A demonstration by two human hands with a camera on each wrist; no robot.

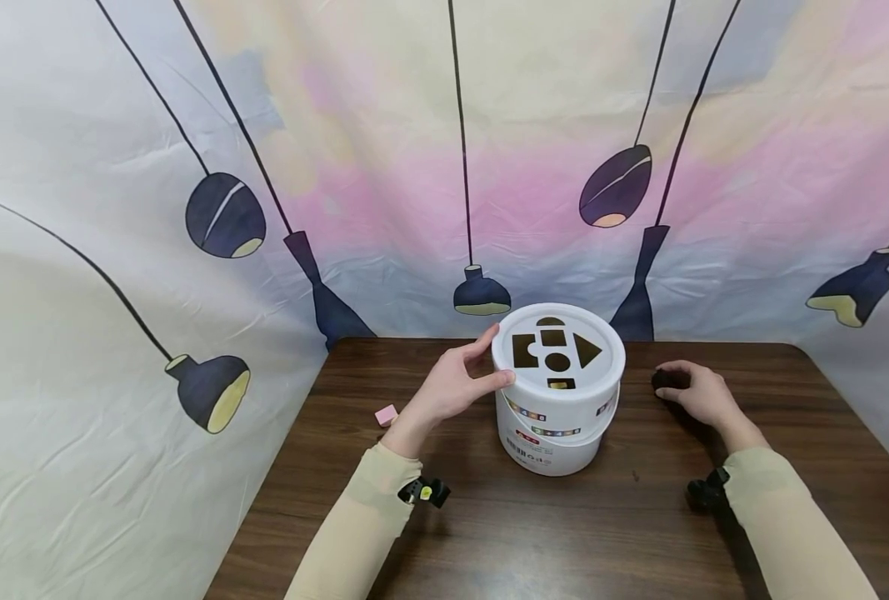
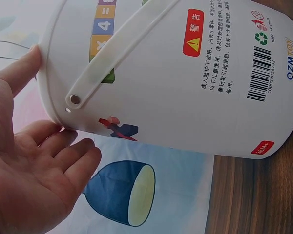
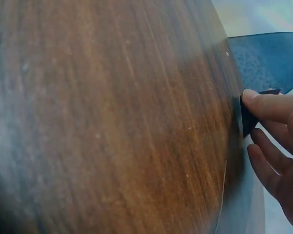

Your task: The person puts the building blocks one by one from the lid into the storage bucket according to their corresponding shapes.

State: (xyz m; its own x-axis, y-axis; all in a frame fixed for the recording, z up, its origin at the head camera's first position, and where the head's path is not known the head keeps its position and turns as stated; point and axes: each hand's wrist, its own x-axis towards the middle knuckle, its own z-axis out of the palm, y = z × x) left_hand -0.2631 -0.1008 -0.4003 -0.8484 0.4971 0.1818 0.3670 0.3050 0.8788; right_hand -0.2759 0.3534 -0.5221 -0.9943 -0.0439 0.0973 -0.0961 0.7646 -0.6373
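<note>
Setting: A dark brown wooden table (image 1: 564, 533) is standing before a draped backdrop printed with hanging lamps (image 1: 227, 217) on pastel washes.

Bucket: A white plastic shape-sorter bucket (image 1: 558, 417) is sitting upright near the middle of the table, its lid (image 1: 558, 350) on top and showing square, triangle, circle and half-round cut-outs.

Left hand: The left hand (image 1: 455, 385) is bracing the bucket's side at the lid, thumb and fingers spread loosely against the rim rather than clamped around it; the left wrist view shows the fingertips (image 2: 36, 58) touching the white wall beside the handle pivot.

Right hand: The right hand (image 1: 695, 392) is lying on the table to the bucket's right, its fingers curling around a small dark block (image 1: 669, 380); the right wrist view shows the thumb (image 3: 268, 105) pressing on the piece's edge.

Progress: Judging by the layout, sorting is under way; the dark block is not yet at the lid, and a small pink block (image 1: 387, 414) is lying on the table left of the bucket, untouched. Whether anything is already inside cannot be told.

Orientation: The bucket's long axis is running vertically, lid facing up. The dark block's shape and heading are too hidden to tell.
</note>
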